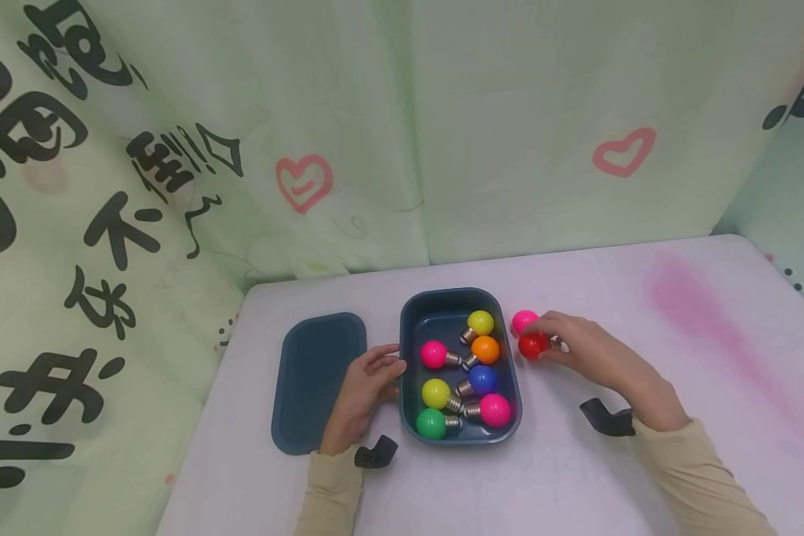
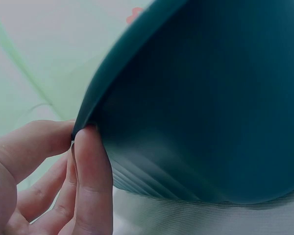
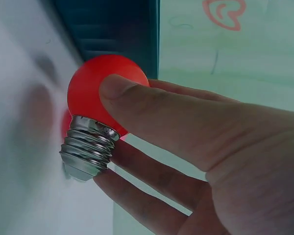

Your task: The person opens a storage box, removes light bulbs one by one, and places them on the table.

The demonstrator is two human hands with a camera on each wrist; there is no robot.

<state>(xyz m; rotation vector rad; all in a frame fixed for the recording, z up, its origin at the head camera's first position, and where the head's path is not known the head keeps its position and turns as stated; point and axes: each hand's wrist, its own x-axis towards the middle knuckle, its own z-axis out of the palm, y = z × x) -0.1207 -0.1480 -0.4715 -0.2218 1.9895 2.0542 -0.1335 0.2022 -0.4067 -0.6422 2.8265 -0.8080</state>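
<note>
My right hand (image 1: 586,350) holds a red light bulb (image 3: 100,88), its thumb across the globe and its silver screw base showing in the right wrist view. Just beyond it is a pink bulb (image 1: 524,321), outside the dark blue tray (image 1: 435,304) and close to its right wall. The rim of that tray is pinched between thumb and finger of my left hand (image 1: 365,391), at the left side. Inside the tray lie several bulbs: yellow (image 1: 481,322), orange (image 1: 485,349), blue (image 1: 482,380), green (image 1: 432,423), pink (image 1: 495,410), with a second yellow and a second pink.
A flat dark blue lid (image 1: 315,372) lies left of the tray, partly behind my left hand. The table has a pale cloth (image 1: 576,484) with a pink patch at right. A green printed curtain (image 1: 509,149) hangs along the back edge.
</note>
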